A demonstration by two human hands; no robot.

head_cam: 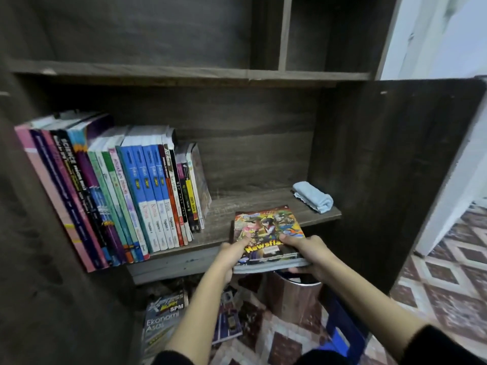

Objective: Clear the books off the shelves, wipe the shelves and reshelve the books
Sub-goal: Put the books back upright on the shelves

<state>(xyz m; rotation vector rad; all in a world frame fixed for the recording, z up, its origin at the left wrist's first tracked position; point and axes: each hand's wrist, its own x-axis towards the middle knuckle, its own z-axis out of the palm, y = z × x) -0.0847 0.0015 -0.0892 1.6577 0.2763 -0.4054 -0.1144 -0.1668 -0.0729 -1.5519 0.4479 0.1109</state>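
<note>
A small stack of comic books (268, 230) with a bright cover lies flat, its far end over the front edge of the dark wooden shelf (253, 206). My left hand (232, 252) grips its left near corner and my right hand (307, 248) grips its right near corner. A row of books (118, 193) stands upright on the left part of the same shelf, leaning slightly left. A folded light blue cloth (313, 196) rests at the shelf's right end. The shelf above (184, 72) holds nothing.
Below the shelf, books (163, 317) lie on the patterned floor, next to a metal bin (297, 293) and a blue stool (340, 330). The cabinet's dark side panel (382, 167) stands at the right, with tiled floor (448, 272) beyond it.
</note>
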